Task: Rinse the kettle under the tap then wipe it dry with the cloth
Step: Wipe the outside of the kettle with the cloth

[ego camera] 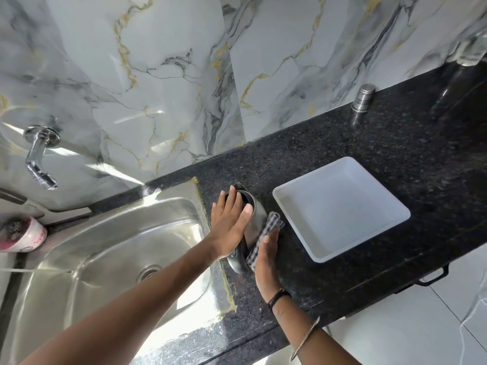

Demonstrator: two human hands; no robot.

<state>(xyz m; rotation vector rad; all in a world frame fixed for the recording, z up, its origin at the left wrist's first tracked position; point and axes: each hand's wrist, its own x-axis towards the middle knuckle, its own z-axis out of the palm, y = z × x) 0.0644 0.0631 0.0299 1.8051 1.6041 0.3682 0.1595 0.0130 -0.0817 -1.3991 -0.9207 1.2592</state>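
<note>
— Steel sink (87, 248) at the left end of the counter (369, 159), wall tap (39, 164) over its back corner. Where's the kettle?

— Kettle (257, 219) stands on the counter's strip just right of the sink's rim, spout to the wall, handle toward the person.

— Hands?

— Left hand (229, 227) lies flat and open across the top, steadying it. Right hand (267, 256), flat too, presses the checked cloth (264, 233) against the right flank; that hand's nearer.

— And next?

— Wiping along the body, I'd guess. Lid and near side are hidden; white tray (342, 209) sits further right.
</note>
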